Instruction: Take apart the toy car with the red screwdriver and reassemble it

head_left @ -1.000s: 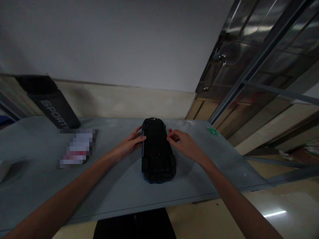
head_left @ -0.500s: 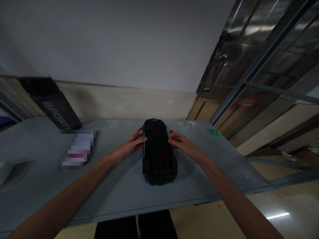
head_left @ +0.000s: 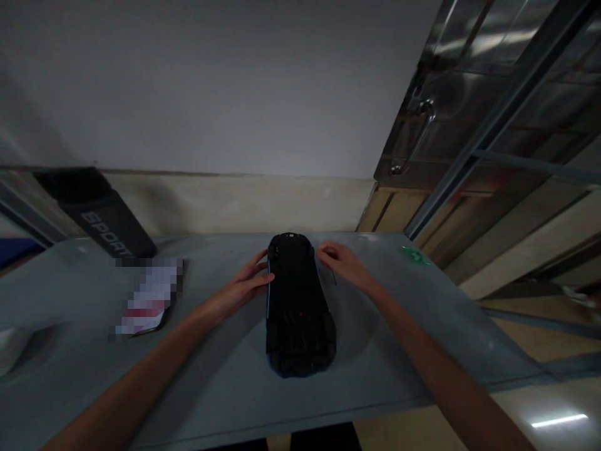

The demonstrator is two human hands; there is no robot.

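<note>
A black toy car [head_left: 295, 288] lies upside down on the grey table, its underside facing up and a small red dot near its lower end. Along its left side my left hand [head_left: 248, 280] is closed, thumb on the edge of the underside and fingers against the flank. My right hand [head_left: 339, 258] is just off the car's upper right side, its fingertips pinched together. From under those fingers a thin dark shaft [head_left: 334, 277] sticks out, looking like that of a small screwdriver; its handle is hidden in the hand.
A dark bottle marked SPORT [head_left: 110, 216] stands at the back left, beside a blurred-out phone-like slab [head_left: 153, 294]. A white object [head_left: 12, 347] sits at the left edge. Some green bits [head_left: 416, 255] lie at the right; a metal frame post [head_left: 462, 166] rises beyond.
My right hand has shifted slightly away from the car's side. The red tip above its fingers is now out of sight, and a thin shaft shows below. My left hand keeps its hold.
</note>
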